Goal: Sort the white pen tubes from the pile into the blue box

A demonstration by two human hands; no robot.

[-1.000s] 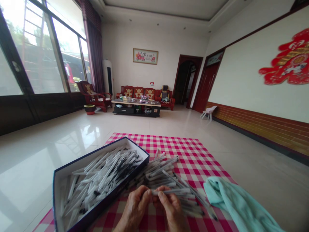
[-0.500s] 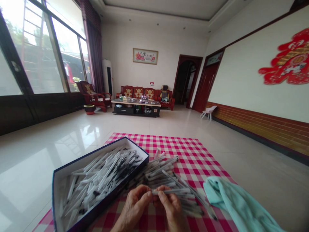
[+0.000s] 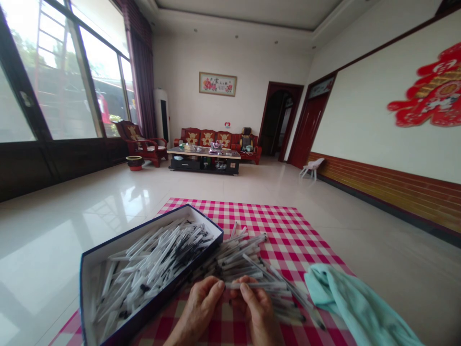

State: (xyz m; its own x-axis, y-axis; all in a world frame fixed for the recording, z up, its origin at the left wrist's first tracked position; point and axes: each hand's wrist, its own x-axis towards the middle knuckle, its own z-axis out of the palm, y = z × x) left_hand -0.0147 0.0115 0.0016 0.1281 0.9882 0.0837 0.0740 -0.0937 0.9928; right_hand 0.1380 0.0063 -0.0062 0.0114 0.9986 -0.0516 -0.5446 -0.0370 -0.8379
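Note:
Both my hands hold one thin, clear plastic pen [image 3: 256, 285] level across the front of the view. My left hand [image 3: 198, 307] pinches its left end, and my right hand [image 3: 256, 308] grips it further along. Just behind and under my hands lies a loose heap of similar pens [image 3: 239, 257]. To the left, a dark blue-edged box [image 3: 151, 241] holds many more pens [image 3: 153, 254], their black tips mostly towards the far right corner. My left hand is close to the box's near wall.
The box and pens rest on a pink-and-white checked cloth [image 3: 288, 235] on a glossy tiled floor. A crumpled pale teal cloth [image 3: 347, 302] lies to the right. Far ahead stand a red sofa, a low table and an armchair.
My hands have shifted only slightly, still holding the pen. The view has tilted a little. The box, heap and teal cloth have not visibly moved.

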